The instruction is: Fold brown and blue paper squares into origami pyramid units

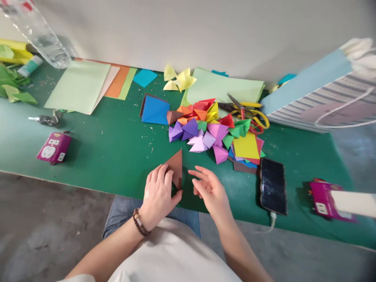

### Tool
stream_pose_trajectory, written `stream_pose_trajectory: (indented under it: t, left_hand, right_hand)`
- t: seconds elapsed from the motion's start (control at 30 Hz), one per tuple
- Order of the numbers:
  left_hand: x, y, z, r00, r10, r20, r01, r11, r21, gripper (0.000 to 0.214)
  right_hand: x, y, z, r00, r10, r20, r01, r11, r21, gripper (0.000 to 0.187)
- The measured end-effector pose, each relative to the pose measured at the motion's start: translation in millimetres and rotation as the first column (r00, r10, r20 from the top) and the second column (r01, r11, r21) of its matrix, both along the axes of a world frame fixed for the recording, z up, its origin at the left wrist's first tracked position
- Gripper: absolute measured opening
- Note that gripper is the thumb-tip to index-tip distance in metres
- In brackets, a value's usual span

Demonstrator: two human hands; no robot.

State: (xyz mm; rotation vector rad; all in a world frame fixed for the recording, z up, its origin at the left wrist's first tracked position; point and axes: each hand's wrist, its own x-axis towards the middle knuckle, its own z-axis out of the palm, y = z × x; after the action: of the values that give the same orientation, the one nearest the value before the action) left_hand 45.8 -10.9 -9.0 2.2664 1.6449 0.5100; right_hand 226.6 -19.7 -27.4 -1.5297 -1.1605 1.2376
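Observation:
Near the table's front edge lies a brown sheet of paper [176, 167], folded to a point at the top. My left hand [158, 194] holds its left side down, fingertips on the paper and thumb by its lower corner. That hand hides part of the sheet. Just to the right, my right hand [210, 192] is raised, fingers apart and nothing in them, not touching the paper. Beyond the hands is a pile of folded paper pieces [208, 140] in purple, pink, red, orange, yellow and green. Blue square papers [155, 110] lie left of it.
Right of the pile are yellow square papers [246, 146], scissors [242, 108] and a phone [273, 186] with a cable. Purple boxes [54, 147] sit at both ends. Large light-green sheets [79, 86], a plastic bottle [44, 37] and a paper bag [317, 90] line the back.

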Motion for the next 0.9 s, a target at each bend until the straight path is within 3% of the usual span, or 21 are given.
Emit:
stream_pose_trajectory:
  t: [0.1, 0.17, 0.3, 0.43, 0.5, 0.57, 0.63, 0.7, 0.77, 0.83, 0.9]
  left_hand:
    - [-14, 5, 9.8, 0.973, 0.014, 0.231, 0.003, 0.998, -0.070, 0.041]
    - [-25, 5, 16.4, 0.893, 0.059, 0.447, 0.040, 0.977, -0.209, 0.037]
    - [-38, -3, 19.3, 0.563, 0.326, 0.760, 0.152, 0.863, -0.482, 0.034]
    - [-43, -11, 18.4, 0.193, 0.584, 0.789, -0.010, 0.805, -0.593, 0.037]
    - [-45, -10, 22.3, 0.124, 0.663, 0.738, 0.026, 0.741, -0.671, 0.038]
    - [-47, -9, 26.9, 0.157, 0.719, 0.677, 0.121, 0.666, -0.736, 0.043]
    - [-48, -10, 29.4, 0.211, 0.720, 0.661, 0.129, 0.649, -0.749, 0.045]
    - [-47, -13, 29.4, 0.316, 0.639, 0.701, 0.012, 0.736, -0.676, 0.036]
    - [-46, -16, 28.3, 0.523, 0.472, 0.710, -0.117, 0.865, -0.488, 0.032]
    - [-44, -20, 27.0, 0.760, 0.261, 0.595, -0.111, 0.954, -0.278, 0.038]
    - [-40, -24, 25.1, 0.900, 0.080, 0.428, -0.020, 0.990, -0.143, 0.049]
  right_hand:
    - [-12, 2, -0.6, 0.988, -0.026, -0.151, 0.015, 0.997, -0.071, 0.054]
    - [-22, 5, 2.5, 0.970, 0.025, -0.243, -0.052, 0.993, -0.107, 0.058]
    - [-46, 11, 12.1, 0.941, 0.185, -0.283, -0.198, 0.980, -0.020, 0.060]
    - [-58, 13, 16.8, 0.976, 0.171, -0.136, -0.158, 0.983, 0.098, 0.050]
    - [-58, 12, 16.7, 0.981, 0.130, -0.143, -0.117, 0.988, 0.098, 0.047]
    - [-55, 10, 16.3, 0.980, 0.094, -0.175, -0.083, 0.994, 0.071, 0.048]
    - [-49, 8, 16.5, 0.981, 0.058, -0.184, -0.052, 0.998, 0.040, 0.050]
    - [-43, 6, 17.2, 0.989, 0.028, -0.142, -0.027, 1.000, 0.014, 0.045]
    - [-38, 6, 17.9, 0.997, 0.005, -0.072, -0.005, 1.000, -0.001, 0.036]
    - [-35, 6, 19.0, 1.000, 0.008, -0.019, -0.009, 1.000, -0.018, 0.032]
    - [-35, 7, 20.6, 0.999, 0.036, 0.000, -0.036, 0.999, -0.035, 0.033]
